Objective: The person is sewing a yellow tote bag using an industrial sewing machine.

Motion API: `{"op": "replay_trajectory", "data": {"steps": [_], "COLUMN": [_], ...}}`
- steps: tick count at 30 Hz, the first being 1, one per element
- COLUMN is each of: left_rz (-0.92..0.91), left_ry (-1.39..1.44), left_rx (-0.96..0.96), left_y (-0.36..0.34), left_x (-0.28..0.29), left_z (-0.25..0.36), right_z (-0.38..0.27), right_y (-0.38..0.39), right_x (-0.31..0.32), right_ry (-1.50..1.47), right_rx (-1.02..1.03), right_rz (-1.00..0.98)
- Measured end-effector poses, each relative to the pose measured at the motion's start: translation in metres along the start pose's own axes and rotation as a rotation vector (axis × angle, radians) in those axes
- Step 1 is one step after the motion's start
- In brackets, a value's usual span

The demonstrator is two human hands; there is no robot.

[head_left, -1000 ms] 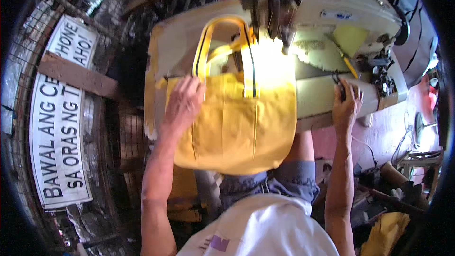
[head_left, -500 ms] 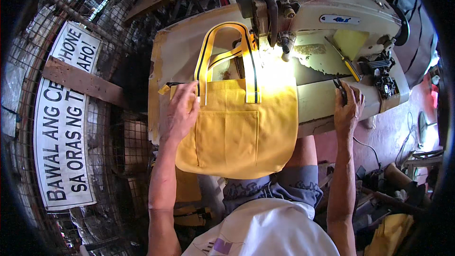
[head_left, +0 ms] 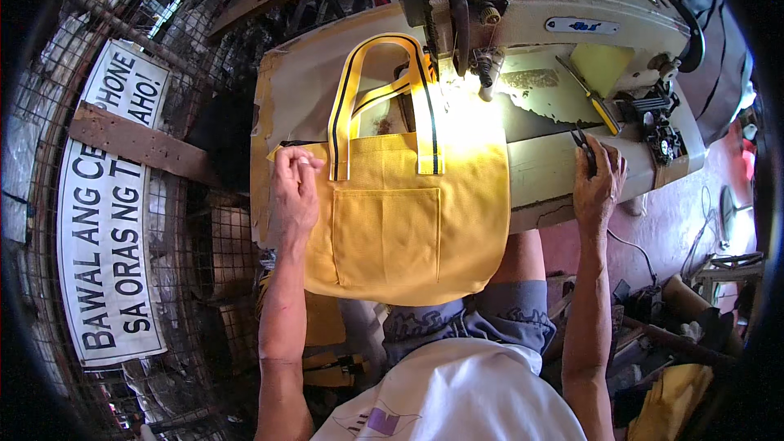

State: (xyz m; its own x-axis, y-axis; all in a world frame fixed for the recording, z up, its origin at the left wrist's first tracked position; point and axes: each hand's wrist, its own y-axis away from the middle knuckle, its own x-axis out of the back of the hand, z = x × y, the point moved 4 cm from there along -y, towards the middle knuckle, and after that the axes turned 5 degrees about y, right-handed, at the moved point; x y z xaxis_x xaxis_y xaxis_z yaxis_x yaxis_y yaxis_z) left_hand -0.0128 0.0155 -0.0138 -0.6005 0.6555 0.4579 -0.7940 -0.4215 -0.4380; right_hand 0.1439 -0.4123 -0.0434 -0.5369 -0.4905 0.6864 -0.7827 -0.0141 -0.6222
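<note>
A yellow tote bag [head_left: 385, 237] lies flat, with a stitched front pocket and looped handles [head_left: 337, 126] striped in black. Its lower part hangs over the table's front edge above my lap. My left hand [head_left: 296, 192] is closed at the bag's upper left corner, fingers curled as if pinching its edge; the fingertips partly hide what lies between them. To the right of the bag, my right hand [head_left: 600, 180] is wrapped round small dark thread snips [head_left: 585, 149], blades pointing up and away. That hand rests by the table's front edge, apart from the bag.
A sewing machine [head_left: 523, 12] stands across the back, its lamp glaring by the needle area. A yellow-handled screwdriver [head_left: 604, 113] and a yellow scrap [head_left: 600, 65] lie under its arm. A bobbin winder [head_left: 660, 131] sits right. Wire mesh with a sign [head_left: 110, 253] rises left.
My left hand has moved left from beside the handle to the bag's upper corner, and its fingers have curled closed. The right hand still holds the snips in about the same place.
</note>
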Motion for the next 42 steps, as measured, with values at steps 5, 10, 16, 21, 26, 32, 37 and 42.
{"op": "replay_trajectory", "data": {"steps": [5, 10, 16, 21, 26, 32, 37, 42], "left_rz": [-0.211, -0.266, -0.160, 0.105, -0.166, -0.259, -0.115, -0.065], "left_ry": [-0.263, -0.500, -0.483, -0.398, -0.402, -0.544, -0.491, -0.420], "left_rx": [-0.071, -0.279, -0.182, 0.042, -0.092, -0.296, -0.228, -0.328], "left_y": [-0.001, -0.003, 0.001, 0.001, -0.001, -0.001, 0.010, 0.010], "left_x": [-0.017, -0.025, -0.027, 0.008, -0.011, -0.017, -0.020, -0.020], "left_z": [0.044, 0.035, 0.022, 0.007, 0.051, 0.033, 0.031, 0.028], "right_z": [0.002, 0.005, 0.004, 0.004, 0.004, 0.004, -0.111, -0.214], "right_y": [0.001, 0.002, 0.001, 0.001, 0.002, 0.001, 0.005, 0.032], "right_x": [0.001, -0.003, -0.002, -0.002, 0.000, 0.003, 0.025, -0.005], "right_ry": [0.028, 0.007, -0.003, -0.015, 0.030, -0.189, -0.625, -0.626], "right_rx": [-0.001, 0.003, 0.008, -0.003, -0.010, -0.141, -0.080, 0.212], "right_rz": [-0.003, 0.003, 0.013, 0.006, -0.001, -0.011, -0.225, -0.516]}}
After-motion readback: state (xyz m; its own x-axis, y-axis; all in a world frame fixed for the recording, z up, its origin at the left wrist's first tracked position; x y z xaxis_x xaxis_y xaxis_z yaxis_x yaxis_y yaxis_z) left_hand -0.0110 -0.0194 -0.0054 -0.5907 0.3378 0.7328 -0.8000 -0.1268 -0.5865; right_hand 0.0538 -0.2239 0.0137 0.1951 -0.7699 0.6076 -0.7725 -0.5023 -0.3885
